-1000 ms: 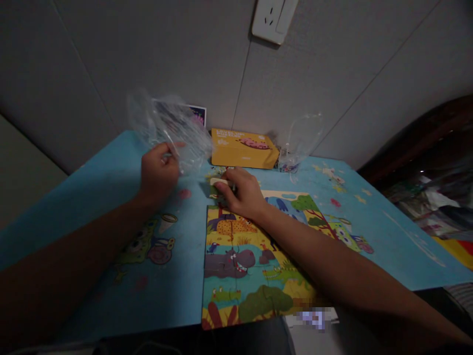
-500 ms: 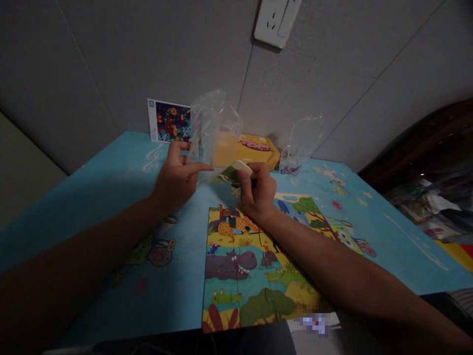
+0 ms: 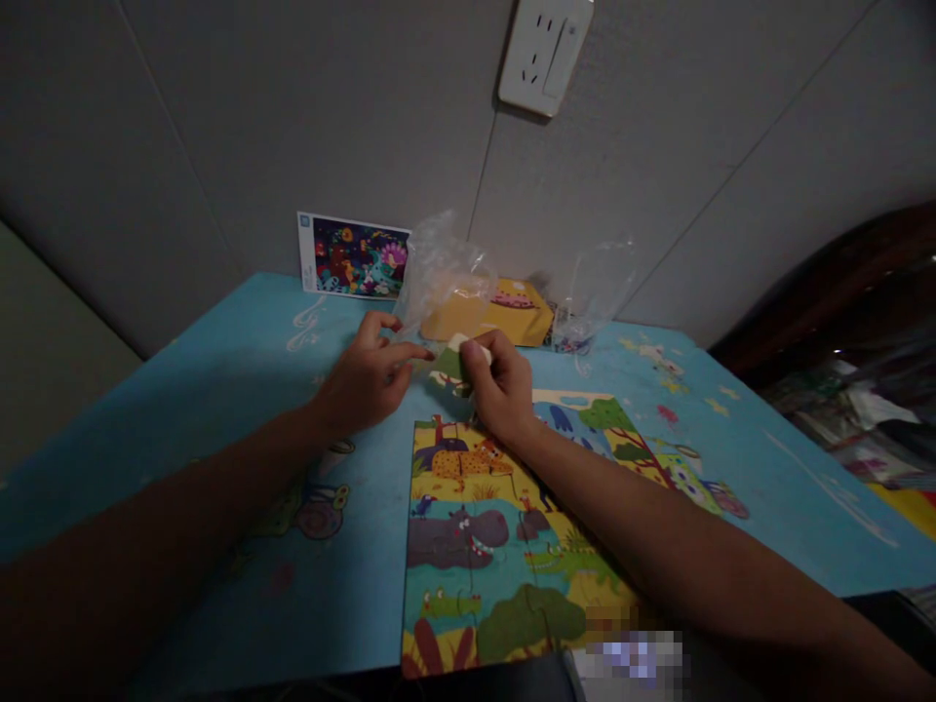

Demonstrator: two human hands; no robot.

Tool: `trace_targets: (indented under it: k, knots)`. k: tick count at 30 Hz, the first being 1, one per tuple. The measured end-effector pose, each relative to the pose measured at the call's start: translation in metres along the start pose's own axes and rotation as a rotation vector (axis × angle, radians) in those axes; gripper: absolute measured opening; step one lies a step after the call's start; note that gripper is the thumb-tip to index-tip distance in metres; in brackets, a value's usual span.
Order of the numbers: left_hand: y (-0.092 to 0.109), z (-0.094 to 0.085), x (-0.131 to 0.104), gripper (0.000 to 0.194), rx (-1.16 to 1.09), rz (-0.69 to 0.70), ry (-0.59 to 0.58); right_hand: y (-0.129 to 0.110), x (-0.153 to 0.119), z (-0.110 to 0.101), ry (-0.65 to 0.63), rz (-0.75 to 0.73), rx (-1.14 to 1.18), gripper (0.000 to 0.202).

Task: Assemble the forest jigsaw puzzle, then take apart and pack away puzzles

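Observation:
My right hand (image 3: 504,385) pinches a green and cream puzzle piece (image 3: 451,366) above the back edge of a partly joined animal puzzle (image 3: 468,536). To the left, my left hand (image 3: 371,375) has its thumb and fingers near a clear plastic bag (image 3: 446,278); the index finger points toward the piece. Its fingertips seem to touch the bag's lower edge, though the contact is not clear. The puzzle shows a hippo, a leopard and crocodiles; my right forearm covers part of its right side.
Behind the bag, a yellow box (image 3: 519,312) lies by the wall. A picture card (image 3: 355,258) leans at the back left. Another clear bag (image 3: 596,292) stands right of the box. The blue patterned tablecloth (image 3: 241,390) covers the table.
The plastic bag has come away from my left hand toward the box, uncovering more of the card. The held piece has turned and now shows more of its green face.

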State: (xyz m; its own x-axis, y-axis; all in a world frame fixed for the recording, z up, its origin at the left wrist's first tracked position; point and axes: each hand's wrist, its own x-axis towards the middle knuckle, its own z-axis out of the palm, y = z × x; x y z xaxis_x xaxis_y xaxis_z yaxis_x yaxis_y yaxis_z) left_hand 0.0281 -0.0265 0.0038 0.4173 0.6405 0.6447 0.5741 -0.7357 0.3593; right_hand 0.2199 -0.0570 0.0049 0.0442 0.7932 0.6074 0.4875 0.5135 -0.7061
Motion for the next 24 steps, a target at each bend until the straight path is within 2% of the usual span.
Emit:
trace_targets:
  k: [2,5,9,12,14,18,21,24]
  knots:
    - [-0.001,-0.001,0.0,0.03,0.017,-0.036,-0.023,0.002,0.002,-0.001,-0.117,0.04,-0.099,0.034]
    - [-0.004,-0.003,0.002,0.041,0.07,-0.102,-0.018,0.004,0.005,-0.003,-0.201,0.034,-0.177,0.035]
    - [-0.005,-0.007,0.003,0.057,0.109,-0.176,0.043,0.002,0.005,-0.004,-0.309,0.018,-0.275,0.026]
    - [-0.001,-0.01,0.002,0.061,0.124,-0.203,0.113,0.0,0.005,-0.004,-0.413,0.015,-0.345,0.024]
    - [0.001,-0.011,0.002,0.063,0.131,-0.187,0.135,-0.003,0.004,-0.005,-0.396,-0.048,-0.297,0.026]
    - [0.002,-0.011,0.002,0.067,0.16,-0.131,0.1,-0.01,-0.001,-0.007,-0.259,-0.195,-0.126,0.028]
    - [0.005,-0.008,0.003,0.074,0.182,-0.057,0.057,-0.014,-0.005,-0.004,-0.25,-0.148,-0.004,0.03]
    - [0.013,-0.005,0.001,0.081,0.157,0.079,-0.038,-0.009,-0.003,0.004,-0.268,-0.001,0.136,0.03]
